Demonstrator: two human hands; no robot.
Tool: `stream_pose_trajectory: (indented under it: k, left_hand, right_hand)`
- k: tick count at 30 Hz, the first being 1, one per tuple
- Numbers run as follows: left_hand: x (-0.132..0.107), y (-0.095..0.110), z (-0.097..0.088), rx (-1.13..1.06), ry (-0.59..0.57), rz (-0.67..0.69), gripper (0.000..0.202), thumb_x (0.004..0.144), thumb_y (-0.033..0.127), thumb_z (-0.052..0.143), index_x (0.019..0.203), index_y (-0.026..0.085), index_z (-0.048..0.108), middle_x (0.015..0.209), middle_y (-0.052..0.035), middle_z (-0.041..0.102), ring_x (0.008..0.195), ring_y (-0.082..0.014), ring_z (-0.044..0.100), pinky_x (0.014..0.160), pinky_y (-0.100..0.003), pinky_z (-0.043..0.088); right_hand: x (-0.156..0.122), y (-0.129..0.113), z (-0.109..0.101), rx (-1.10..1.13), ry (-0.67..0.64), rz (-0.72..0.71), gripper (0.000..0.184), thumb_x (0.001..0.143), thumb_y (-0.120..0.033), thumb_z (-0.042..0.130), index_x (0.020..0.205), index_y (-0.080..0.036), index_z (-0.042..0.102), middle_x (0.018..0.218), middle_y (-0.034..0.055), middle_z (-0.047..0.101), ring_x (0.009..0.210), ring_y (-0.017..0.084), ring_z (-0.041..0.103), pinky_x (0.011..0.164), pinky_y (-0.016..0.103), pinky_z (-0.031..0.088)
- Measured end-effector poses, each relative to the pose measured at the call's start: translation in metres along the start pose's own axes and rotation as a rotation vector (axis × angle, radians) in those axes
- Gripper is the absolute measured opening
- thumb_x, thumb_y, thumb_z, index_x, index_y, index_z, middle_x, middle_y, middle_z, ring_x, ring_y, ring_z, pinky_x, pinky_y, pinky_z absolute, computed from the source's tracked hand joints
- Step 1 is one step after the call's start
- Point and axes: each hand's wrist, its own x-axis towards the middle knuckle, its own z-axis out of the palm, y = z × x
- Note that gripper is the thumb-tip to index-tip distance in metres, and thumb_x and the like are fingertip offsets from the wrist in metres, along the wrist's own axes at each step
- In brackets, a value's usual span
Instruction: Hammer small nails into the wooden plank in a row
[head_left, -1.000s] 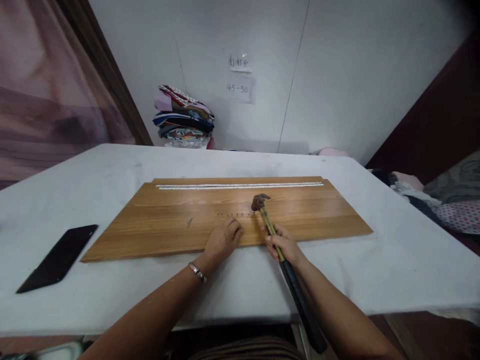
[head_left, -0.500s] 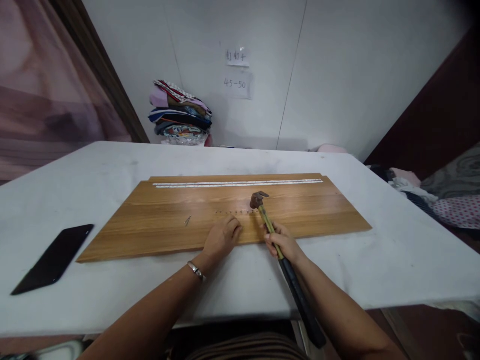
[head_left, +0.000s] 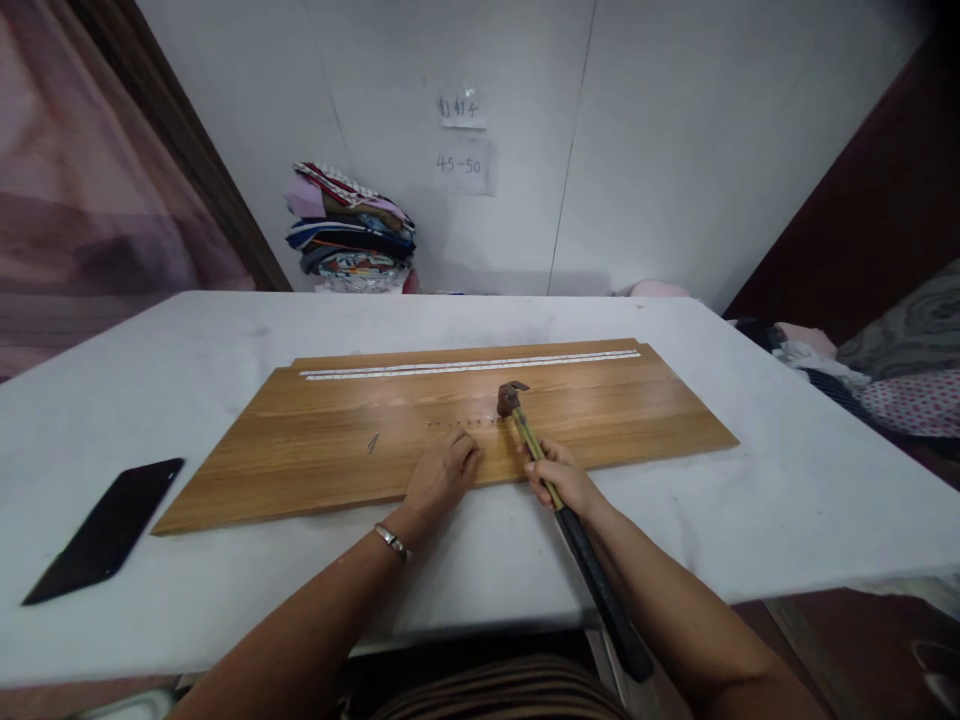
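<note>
A wooden board lies on the white-covered table, with a row of several small nails standing in its middle. My right hand is closed round the yellow shaft of a claw hammer, below its rusty head. That head hovers at or just above the right end of the row; I cannot tell whether it touches a nail. My left hand rests at the board's near edge, just in front of the nails. Its fingers are curled together, and whatever they may hold is hidden. A few loose nails lie to its left.
Two white measuring strips run along the board's far side. A black phone lies on the table at the left. Folded clothes are stacked behind the table, beneath paper notes on the wall. More cloth lies at the right.
The view has shifted and tilted slightly. Both hands and the hammer keep nearly the same place over the board.
</note>
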Motion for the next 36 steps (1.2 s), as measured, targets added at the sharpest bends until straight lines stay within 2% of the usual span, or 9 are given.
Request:
stream_pose_trajectory:
  k: [10,36]
  left_hand:
    - [0.0007,0.0037,-0.0042,0.006,-0.003,-0.006,0.018,0.089,0.023,0.042,0.076,0.018,0.053,0.081,-0.0032,0.055,0.076,-0.0153,0.051,0.071,-0.03,0.041]
    - [-0.0002,0.0008,-0.0009,0.023,0.0,0.009,0.019,0.09,0.025,0.041,0.075,0.018,0.05,0.081,-0.0024,0.053,0.076,-0.0145,0.05,0.071,-0.028,0.041]
  right_hand:
    - [-0.0004,0.0016,-0.0007,-0.024,-0.012,0.002,0.03,0.066,-0.026,0.055,0.094,-0.017,0.049,0.036,-0.013,0.044,0.023,0.006,0.032,0.027,0.017,0.026]
    - [-0.0005,0.0027,-0.0013,-0.02,-0.03,-0.037,0.028,0.067,-0.024,0.053,0.095,-0.018,0.048,0.036,-0.0127,0.046,0.023,0.007,0.031,0.027,0.017,0.025]
